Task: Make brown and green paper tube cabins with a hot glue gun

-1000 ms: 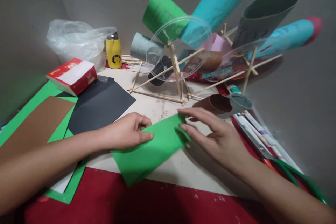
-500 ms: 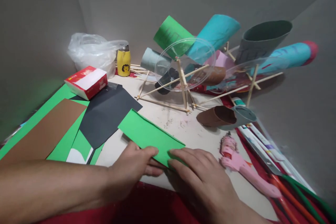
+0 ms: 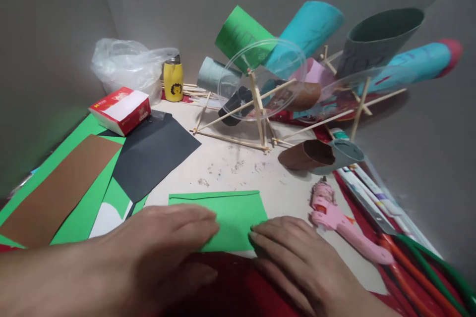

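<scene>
A folded green paper sheet (image 3: 230, 213) lies flat near the front of the work surface. My left hand (image 3: 159, 252) rests palm down on its left part, fingers stretched flat over it. My right hand (image 3: 293, 257) lies flat at its lower right corner, fingertips pressing the paper's edge. Both hands hold nothing.
A pink glue gun (image 3: 342, 225) lies right of the paper. Behind stand a stick frame (image 3: 256, 109) with clear plastic discs and coloured paper tubes, brown and grey tubes (image 3: 316, 154), a yellow bottle (image 3: 173, 79), a tissue box (image 3: 121, 109), a plastic bag (image 3: 126, 67). Black, brown and green sheets (image 3: 148, 151) lie left.
The green paper has turned from slanting to lying square in front of me. Both hands went from pinching its near edge to pressing flat on it.
</scene>
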A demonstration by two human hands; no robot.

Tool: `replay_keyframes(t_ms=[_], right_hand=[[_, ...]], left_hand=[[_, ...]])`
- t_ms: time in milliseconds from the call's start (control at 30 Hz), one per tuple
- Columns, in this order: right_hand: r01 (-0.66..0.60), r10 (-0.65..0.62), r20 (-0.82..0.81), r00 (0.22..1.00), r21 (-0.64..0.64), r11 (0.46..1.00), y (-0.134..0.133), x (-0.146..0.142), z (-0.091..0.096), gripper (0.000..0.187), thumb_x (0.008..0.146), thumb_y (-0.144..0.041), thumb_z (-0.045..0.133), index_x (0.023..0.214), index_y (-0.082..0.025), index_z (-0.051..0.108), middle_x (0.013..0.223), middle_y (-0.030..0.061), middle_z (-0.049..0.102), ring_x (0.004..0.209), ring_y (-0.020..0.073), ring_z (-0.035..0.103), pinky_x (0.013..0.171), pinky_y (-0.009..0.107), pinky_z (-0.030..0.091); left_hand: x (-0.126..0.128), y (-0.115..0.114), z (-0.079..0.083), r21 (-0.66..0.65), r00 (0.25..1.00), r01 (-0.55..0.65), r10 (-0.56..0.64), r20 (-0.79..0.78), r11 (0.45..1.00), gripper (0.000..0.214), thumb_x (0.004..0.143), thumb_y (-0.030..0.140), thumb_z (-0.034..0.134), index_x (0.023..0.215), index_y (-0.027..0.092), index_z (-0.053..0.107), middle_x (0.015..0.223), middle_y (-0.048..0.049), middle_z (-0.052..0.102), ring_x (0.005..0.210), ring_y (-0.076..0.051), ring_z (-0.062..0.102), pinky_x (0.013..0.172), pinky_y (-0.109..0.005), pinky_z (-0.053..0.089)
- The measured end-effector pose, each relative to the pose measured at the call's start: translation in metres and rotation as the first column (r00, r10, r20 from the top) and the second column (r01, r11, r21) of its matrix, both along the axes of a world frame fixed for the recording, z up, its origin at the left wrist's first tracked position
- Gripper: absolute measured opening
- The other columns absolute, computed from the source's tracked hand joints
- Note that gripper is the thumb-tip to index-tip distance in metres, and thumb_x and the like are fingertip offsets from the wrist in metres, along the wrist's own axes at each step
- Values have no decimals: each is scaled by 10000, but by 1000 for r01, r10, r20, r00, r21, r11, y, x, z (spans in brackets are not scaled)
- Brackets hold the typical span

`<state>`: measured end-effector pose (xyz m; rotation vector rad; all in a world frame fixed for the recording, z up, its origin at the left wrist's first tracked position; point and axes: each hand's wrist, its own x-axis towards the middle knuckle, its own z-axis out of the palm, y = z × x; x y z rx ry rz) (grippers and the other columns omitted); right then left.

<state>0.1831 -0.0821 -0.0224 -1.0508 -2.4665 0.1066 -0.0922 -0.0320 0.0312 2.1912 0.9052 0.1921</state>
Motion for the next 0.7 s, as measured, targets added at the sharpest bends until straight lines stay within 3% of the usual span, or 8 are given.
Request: replay_keyframes(t_ms=[33, 100, 167, 267, 467, 700], right_hand=[[18, -18, 5, 1000, 6, 1000, 0, -2, 1, 268, 906, -188, 532, 1169, -154, 576, 1029, 116, 710, 942, 227, 647, 821, 391, 519], [51, -52, 55, 997, 23, 998, 4, -7, -1, 443, 899, -233, 547, 1323, -130, 471, 1221, 167, 642, 1144, 267, 580, 925, 449, 495], [77, -76, 149, 986, 0, 997, 11, -14, -8, 631, 880, -290, 579, 1431, -96, 340, 1386, 201, 512, 1302, 297, 453, 1015, 511, 433], [84, -64, 229, 971, -78, 993, 21, -21, -20, 750, 860, -330, 598, 1480, -93, 248, 1443, 204, 438, 1357, 296, 381, 1049, 542, 397], [121, -85, 316, 945, -95, 988, 15, 0, -30, 750, 890, -320, 543, 1502, -92, 176, 1470, 204, 393, 1370, 299, 357, 1042, 561, 399], [209, -195, 335, 922, -7, 978, 1, 15, -34, 754, 917, -419, 484, 1511, -100, 146, 1437, 219, 442, 1316, 316, 439, 1006, 539, 442]], left_hand=[[2, 5, -8, 123, 996, 89, -91, 10, 988, 489, 849, 450, 529, 1289, 236, 551, 1359, -83, 551, 1194, -251, 542, 1022, -365, 423], [9, 17, -29, 211, 976, 200, -176, -128, 957, 755, 826, 456, 584, 1469, 179, 302, 1541, -122, 271, 1400, -287, 295, 1145, -437, 257], [14, 25, -48, 231, 946, 294, -248, -206, 927, 824, 835, 493, 564, 1494, 137, 220, 1558, -139, 192, 1437, -285, 189, 1169, -452, 188], [17, 32, -65, 246, 926, 356, -305, -222, 902, 843, 856, 563, 498, 1497, 107, 195, 1554, -149, 188, 1444, -272, 164, 1178, -446, 152], [-2, 29, -60, 189, 932, 338, -299, -206, 922, 897, 805, 567, 581, 1498, 140, 206, 1556, -139, 183, 1444, -285, 153, 1177, -454, 161], [-22, 8, -46, 208, 927, 236, -155, -341, 949, 904, 802, 560, 581, 1502, 140, 192, 1558, -171, 129, 1435, -336, 149, 1148, -503, 225]])
